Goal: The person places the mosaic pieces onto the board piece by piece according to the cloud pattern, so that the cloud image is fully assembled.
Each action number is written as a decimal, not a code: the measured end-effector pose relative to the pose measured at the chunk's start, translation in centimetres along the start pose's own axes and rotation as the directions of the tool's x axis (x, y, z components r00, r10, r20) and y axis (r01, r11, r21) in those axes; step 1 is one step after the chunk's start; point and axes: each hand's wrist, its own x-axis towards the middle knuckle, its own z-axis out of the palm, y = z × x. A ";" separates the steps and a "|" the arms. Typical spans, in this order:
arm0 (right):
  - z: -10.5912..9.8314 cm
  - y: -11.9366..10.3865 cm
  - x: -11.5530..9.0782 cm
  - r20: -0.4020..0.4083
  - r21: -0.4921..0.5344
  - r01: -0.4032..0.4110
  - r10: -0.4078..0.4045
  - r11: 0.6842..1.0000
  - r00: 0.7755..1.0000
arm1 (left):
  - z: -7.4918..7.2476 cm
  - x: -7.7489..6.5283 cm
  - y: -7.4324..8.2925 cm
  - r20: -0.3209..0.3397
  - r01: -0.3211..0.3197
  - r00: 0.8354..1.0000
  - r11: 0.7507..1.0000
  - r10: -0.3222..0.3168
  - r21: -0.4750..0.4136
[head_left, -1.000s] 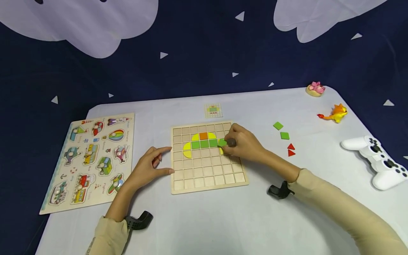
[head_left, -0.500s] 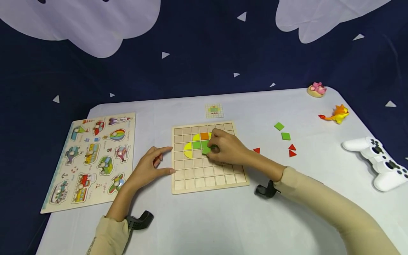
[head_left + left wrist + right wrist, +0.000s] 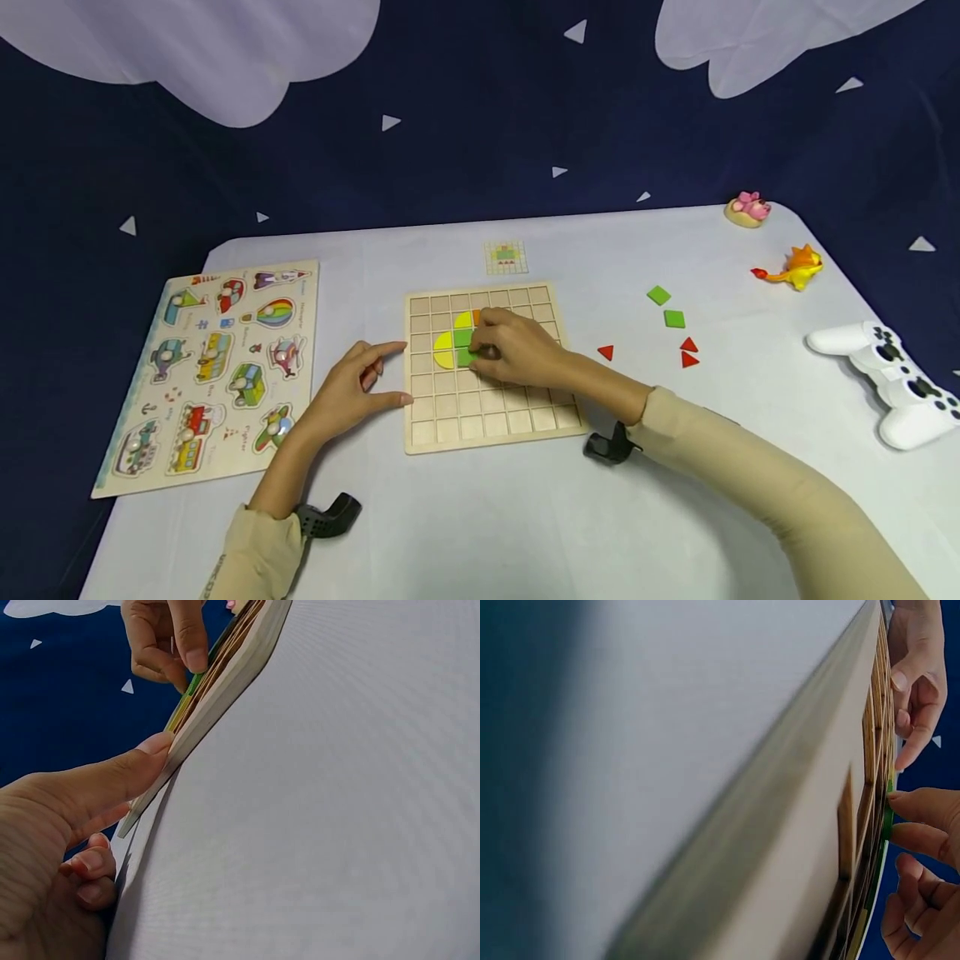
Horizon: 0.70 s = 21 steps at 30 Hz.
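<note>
The square wooden grid board lies mid-table with coloured tiles set in it. My right hand is over the board, its thumb and fingertips pinching a green square tile at a cell just below another green tile. Yellow rounded tiles sit to the left of it, and an orange tile peeks out above the fingers. Tiles further right are hidden by the hand. With thumb and index finger extended and spread, my left hand touches the board's left edge; in the left wrist view its thumb rests at the rim.
A small pattern card lies behind the board. To the right are two green tiles and several red triangles. A picture puzzle board lies at left; a white game controller and two toy figures at right.
My right hand has moved left across the board from the right end of the green row, carrying the green tile to the row below. A red triangle has come into view. The left hand stays put.
</note>
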 end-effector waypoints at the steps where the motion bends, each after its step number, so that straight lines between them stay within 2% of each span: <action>1: 0.0 0.0 0.1 0.007 0.007 -0.003 0.003 1.000 1.000 | 0.0 0.0 0.0 -0.002 -0.002 1.000 1.000 0.002 0.002; 5: 0.0 -0.1 0.3 0.039 0.004 -0.017 0.017 1.000 0.999 | 0.0 -0.1 -0.1 -0.004 -0.007 1.000 1.000 0.007 0.006; 11: -0.6 -0.3 0.2 0.071 -0.082 -0.010 0.016 0.997 0.997 | 0.1 -0.1 -0.1 -0.004 0.002 1.000 1.000 -0.002 -0.004; 16: -2.3 0.3 -0.9 0.006 -0.098 -0.018 0.019 0.995 1.000 | 0.1 -0.1 -0.1 -0.001 -0.003 1.000 1.000 0.003 -0.010; 21: -4.4 3.0 -3.2 -0.066 -0.126 -0.102 0.095 0.987 0.993 | 0.0 -0.1 -0.1 -0.002 -0.001 1.000 1.000 0.001 -0.005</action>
